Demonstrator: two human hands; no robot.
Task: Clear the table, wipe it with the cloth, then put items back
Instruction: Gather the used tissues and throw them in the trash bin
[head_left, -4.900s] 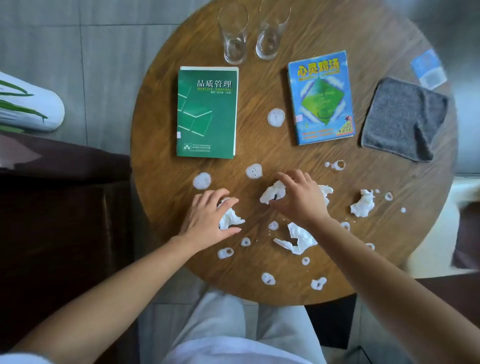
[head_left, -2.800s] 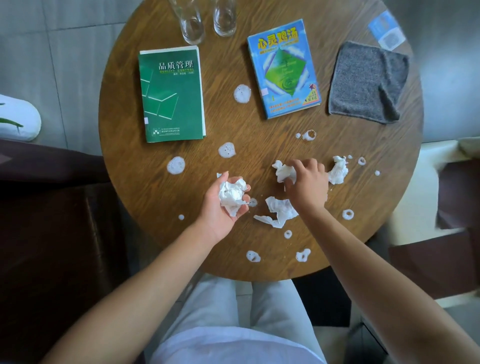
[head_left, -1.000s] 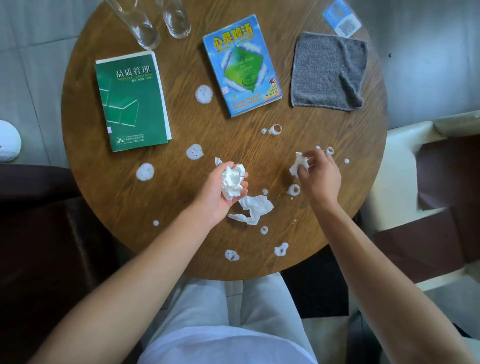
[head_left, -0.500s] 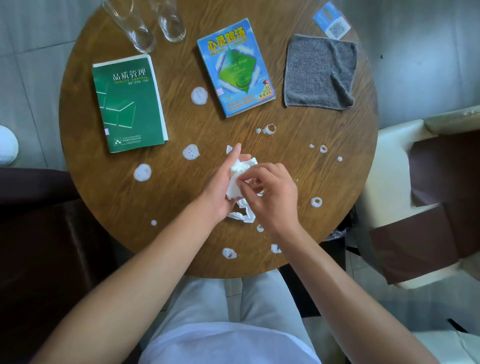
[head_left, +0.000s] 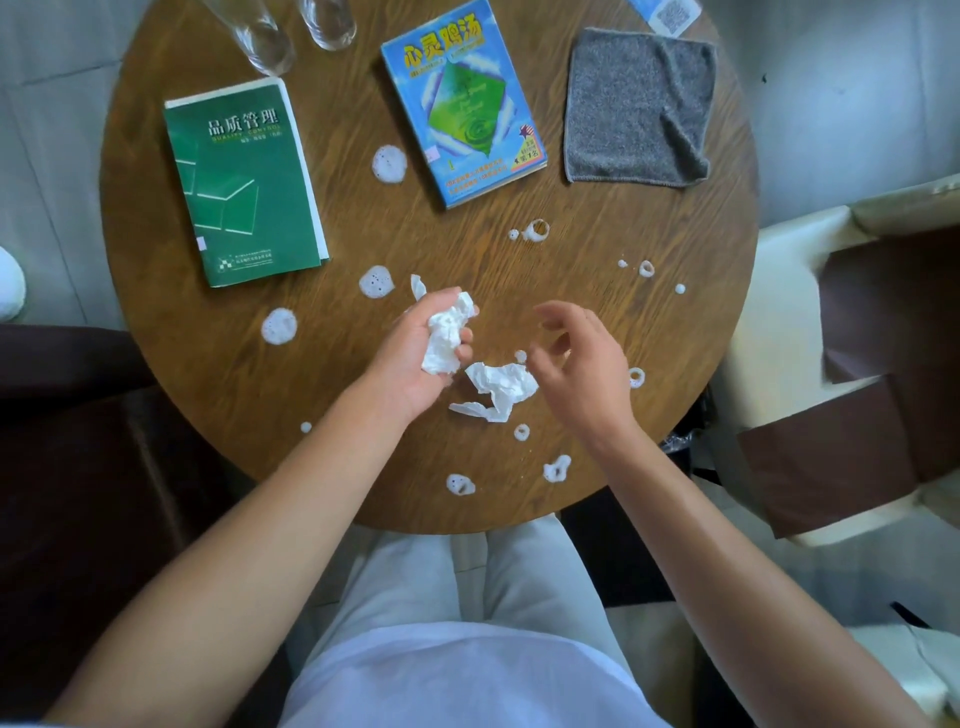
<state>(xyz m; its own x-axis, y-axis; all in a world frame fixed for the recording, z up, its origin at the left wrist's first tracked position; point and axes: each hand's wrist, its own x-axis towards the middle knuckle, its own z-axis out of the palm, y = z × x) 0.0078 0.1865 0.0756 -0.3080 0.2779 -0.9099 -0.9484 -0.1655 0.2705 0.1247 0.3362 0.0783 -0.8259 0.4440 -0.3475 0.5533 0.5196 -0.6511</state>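
The bench (head_left: 156, 332) is round, with a dark brown wood-grain top. The floor (head_left: 47, 130) is laid with large pale grey tiles, with grout lines visible at the upper left. A dark brown seat (head_left: 78, 467) stands just beside the bench at the left. At the right stands a cream chair (head_left: 769, 312) with a brown cushion (head_left: 831, 457). Soft, even light falls on the bench top. A white rounded object (head_left: 8, 283), cut off by the frame, lies at the left edge.
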